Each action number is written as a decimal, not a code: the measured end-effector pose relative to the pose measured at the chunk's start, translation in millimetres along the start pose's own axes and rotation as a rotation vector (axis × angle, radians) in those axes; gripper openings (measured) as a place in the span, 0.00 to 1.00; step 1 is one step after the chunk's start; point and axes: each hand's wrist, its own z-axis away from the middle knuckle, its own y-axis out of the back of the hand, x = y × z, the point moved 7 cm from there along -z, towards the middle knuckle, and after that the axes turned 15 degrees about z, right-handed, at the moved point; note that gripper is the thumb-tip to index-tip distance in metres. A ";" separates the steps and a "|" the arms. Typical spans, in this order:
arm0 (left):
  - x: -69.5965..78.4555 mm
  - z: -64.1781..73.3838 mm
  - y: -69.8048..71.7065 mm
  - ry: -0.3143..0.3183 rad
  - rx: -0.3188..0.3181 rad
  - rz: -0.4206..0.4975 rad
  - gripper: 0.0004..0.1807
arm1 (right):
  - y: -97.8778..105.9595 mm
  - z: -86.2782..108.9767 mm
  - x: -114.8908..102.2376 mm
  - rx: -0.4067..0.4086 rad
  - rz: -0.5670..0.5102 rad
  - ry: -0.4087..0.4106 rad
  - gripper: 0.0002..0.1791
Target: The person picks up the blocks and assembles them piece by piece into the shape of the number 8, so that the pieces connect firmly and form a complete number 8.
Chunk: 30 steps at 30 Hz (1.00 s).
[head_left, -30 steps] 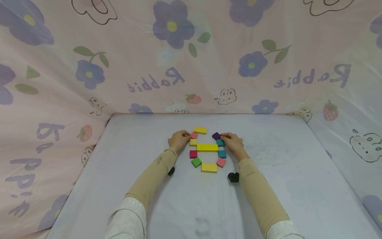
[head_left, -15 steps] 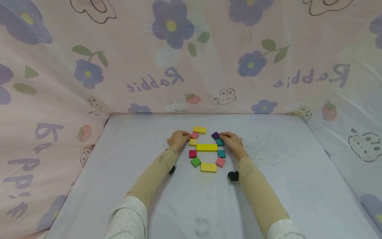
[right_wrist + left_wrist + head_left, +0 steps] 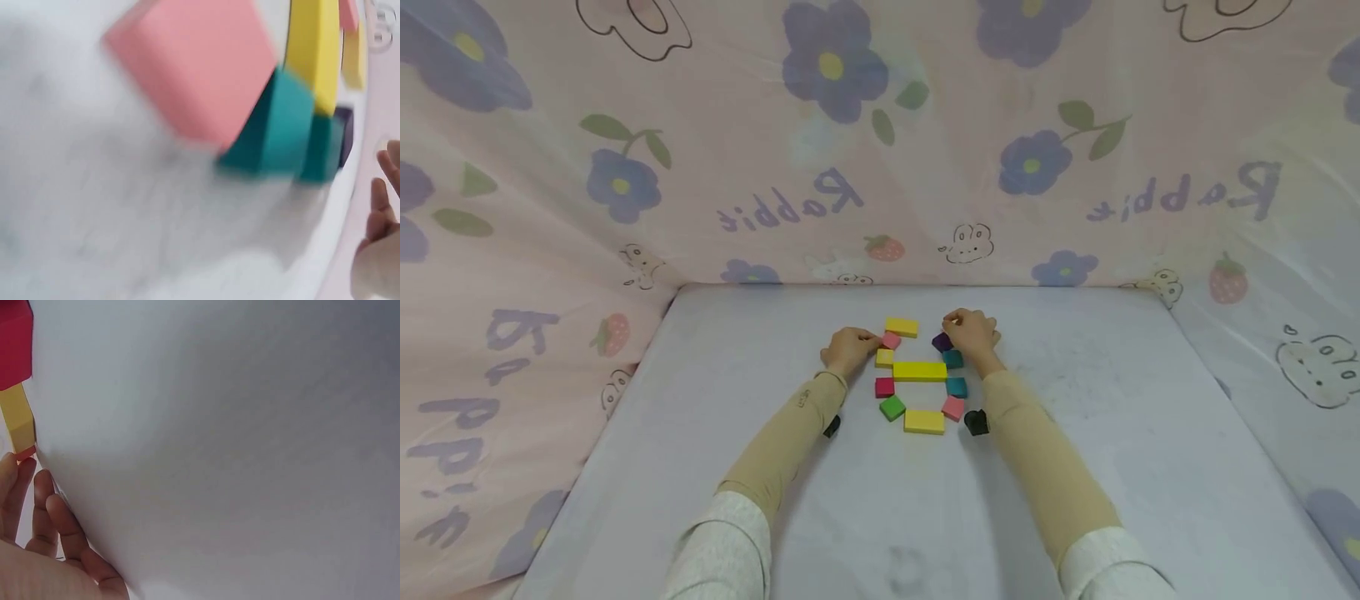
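Colored blocks form a figure-eight-like outline on the white table. My left hand [image 3: 848, 351] pinches a small pink block [image 3: 891, 340] at the outline's upper left, thumb and index finger at its edge. Beyond it lies a yellow block [image 3: 902, 327]; nearer is a small yellow block [image 3: 884, 358]. At the upper right, my right hand [image 3: 973, 330] hovers beyond a purple block [image 3: 939, 342], which its fingers partly overlap in the head view. In the right wrist view that hand [image 3: 382, 231] has loosely bent fingers, apart from the blocks and holding nothing. A teal block [image 3: 952, 359] touches the purple one.
A long yellow bar [image 3: 919, 372] crosses the middle. Below it are a red block [image 3: 885, 387], a green block [image 3: 892, 407], a yellow block [image 3: 923, 422], a pink block [image 3: 953, 407] and another teal block [image 3: 957, 387]. Patterned cloth walls [image 3: 910, 167] surround the table.
My right hand has let go of the purple block and moved up and away toward the back. The left hand stays at the pink block, which has turned slightly.
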 end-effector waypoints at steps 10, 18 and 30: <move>-4.8 -3.7 -1.8 0.001 0.008 0.011 0.16 | -18.7 14.2 -64.4 0.163 0.291 0.255 0.15; -4.6 -1.8 0.8 0.013 -0.010 0.049 0.16 | -35.4 25.3 -74.8 0.067 0.501 0.346 0.18; -4.2 -2.6 0.2 0.011 -0.016 0.031 0.16 | -31.1 20.2 -52.8 0.052 0.512 0.315 0.19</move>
